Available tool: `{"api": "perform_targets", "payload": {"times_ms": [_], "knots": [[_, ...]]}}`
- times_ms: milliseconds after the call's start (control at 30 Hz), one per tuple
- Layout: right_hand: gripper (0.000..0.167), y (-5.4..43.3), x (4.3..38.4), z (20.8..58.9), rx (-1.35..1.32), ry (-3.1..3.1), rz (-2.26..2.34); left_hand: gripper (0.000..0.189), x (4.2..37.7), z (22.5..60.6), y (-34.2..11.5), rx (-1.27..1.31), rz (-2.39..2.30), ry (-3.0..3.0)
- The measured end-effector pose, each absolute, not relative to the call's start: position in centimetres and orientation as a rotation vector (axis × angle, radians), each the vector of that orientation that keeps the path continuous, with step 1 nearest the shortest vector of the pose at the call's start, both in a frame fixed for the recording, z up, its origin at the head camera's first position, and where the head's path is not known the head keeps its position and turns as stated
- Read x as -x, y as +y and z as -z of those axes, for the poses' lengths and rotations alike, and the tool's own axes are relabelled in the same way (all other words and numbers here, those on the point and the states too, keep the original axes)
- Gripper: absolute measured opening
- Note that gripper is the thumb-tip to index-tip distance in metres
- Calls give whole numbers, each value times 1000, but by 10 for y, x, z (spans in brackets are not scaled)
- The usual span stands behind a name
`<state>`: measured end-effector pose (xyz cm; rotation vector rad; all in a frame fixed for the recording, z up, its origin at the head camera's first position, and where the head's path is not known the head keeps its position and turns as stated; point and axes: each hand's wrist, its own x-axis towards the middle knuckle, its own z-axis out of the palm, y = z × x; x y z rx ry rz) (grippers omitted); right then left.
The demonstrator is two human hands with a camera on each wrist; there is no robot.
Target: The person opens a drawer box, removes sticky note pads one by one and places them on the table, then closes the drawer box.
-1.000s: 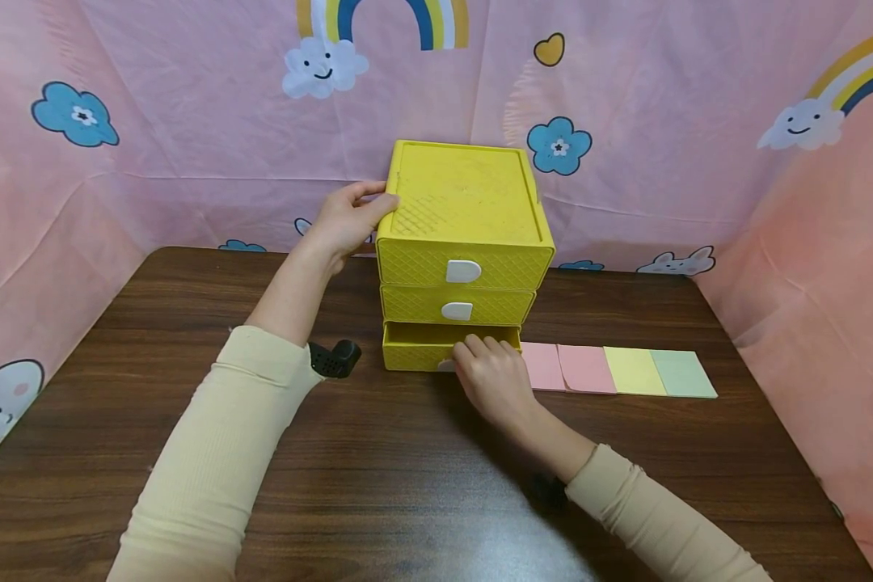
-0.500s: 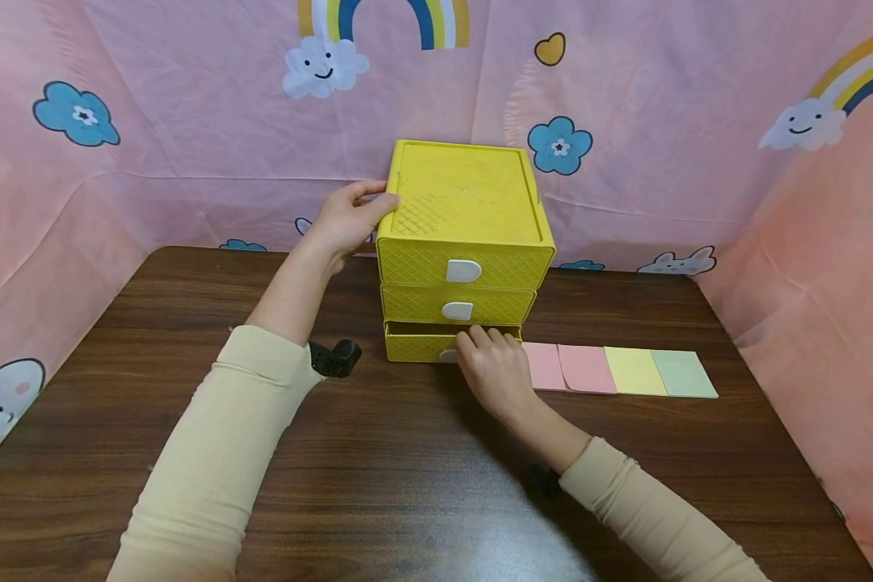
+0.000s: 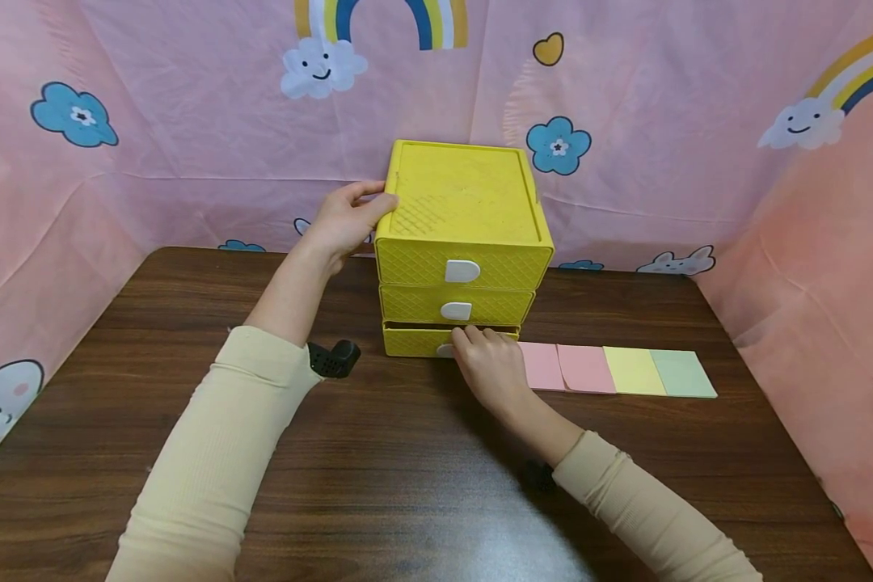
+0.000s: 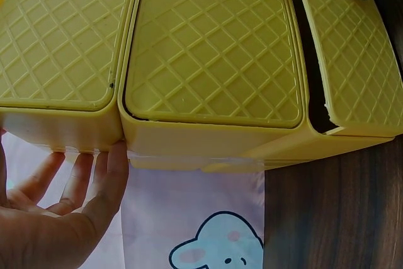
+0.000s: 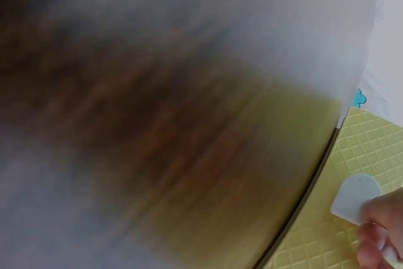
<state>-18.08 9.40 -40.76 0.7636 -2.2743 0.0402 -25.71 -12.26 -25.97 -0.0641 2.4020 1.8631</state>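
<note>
A yellow drawer unit (image 3: 466, 194) with white tabs stands on the brown table. Its top drawer (image 3: 415, 264) and middle drawer (image 3: 415, 303) are closed. The bottom drawer (image 3: 411, 341) sticks out slightly, leaving a narrow dark gap that also shows in the left wrist view. My left hand (image 3: 345, 218) rests against the unit's left side near the top, fingers spread along the wall. My right hand (image 3: 491, 368) holds the right part of the bottom drawer's front, fingers bent at its upper edge, beside the white tab (image 5: 356, 198). The hand covers that drawer's right end.
To the right of the unit lies a row of sticky note pads: two pink pads (image 3: 585, 369), a yellow pad (image 3: 634, 372) and a green pad (image 3: 684, 374). A patterned pink cloth (image 3: 225, 121) hangs behind and at the sides of the table (image 3: 349, 485).
The bottom drawer has slid further into the unit, and its opening has narrowed. My right hand has moved slightly forward with it; my left hand stays in place.
</note>
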Motion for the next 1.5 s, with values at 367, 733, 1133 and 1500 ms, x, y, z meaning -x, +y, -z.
{"api": "perform_targets", "payload": {"times_ms": [367,733,1133,1500], "knots": [[22,93,185,408,-752,-2258,13,52,257,259,-123,65,-1860,2408],[20,92,187,407,-740,-2271,42,52,257,260,-122,62,-1852,2418],[20,92,188,407,-744,-2283,70,52,257,259,-122,73,-1854,2422],[16,93,188,406,-750,-2294,44,51,256,260,-121,62,-1866,2426]]}}
